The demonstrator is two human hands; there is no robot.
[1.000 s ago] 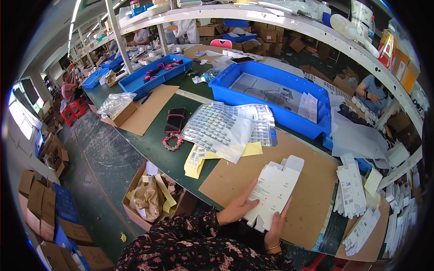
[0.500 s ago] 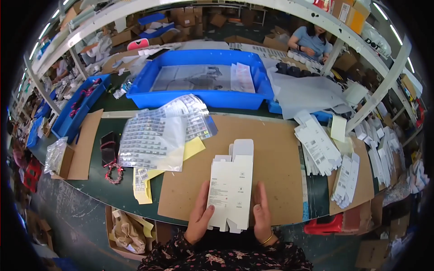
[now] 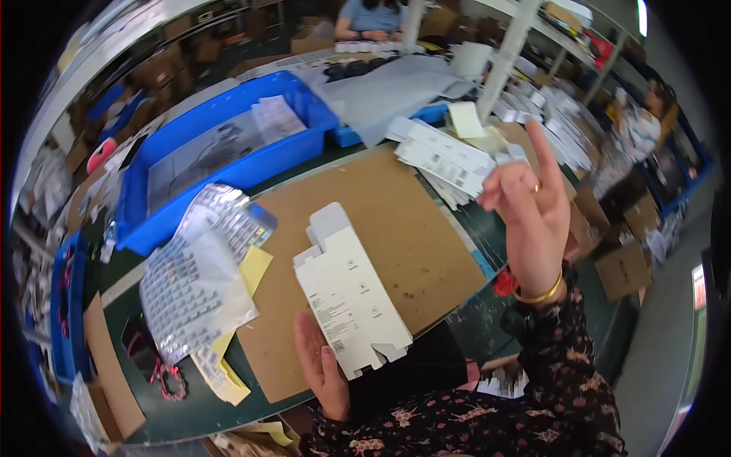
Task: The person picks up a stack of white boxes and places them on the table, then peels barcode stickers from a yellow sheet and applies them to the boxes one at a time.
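A flat, folded white carton (image 3: 354, 297) with small black print lies tilted on a brown cardboard sheet (image 3: 411, 228). My left hand (image 3: 324, 365) rests along the carton's lower left edge, fingers stretched and thumb apart, touching it without gripping. My right hand (image 3: 533, 221), with a gold bangle at the wrist, is raised at the right of the bench. Its index finger points up while the others curl loosely, and I see nothing in it. Just left of that hand lies a stack of flat white cartons (image 3: 442, 156); the hand hides part of the cartons behind it.
A large blue tray (image 3: 228, 171) holding printed sheets stands at the back left. Label sheets in clear film (image 3: 194, 293), yellow paper (image 3: 255, 266) and a dark phone (image 3: 139, 346) lie left of the cardboard. A metal post (image 3: 506, 57) rises behind the cartons. Another person (image 3: 371, 19) sits across.
My right hand has left the carton's side and swung up and right toward the stacked cartons. The view has turned to the right. My left hand stays at the carton, its thumb off the face.
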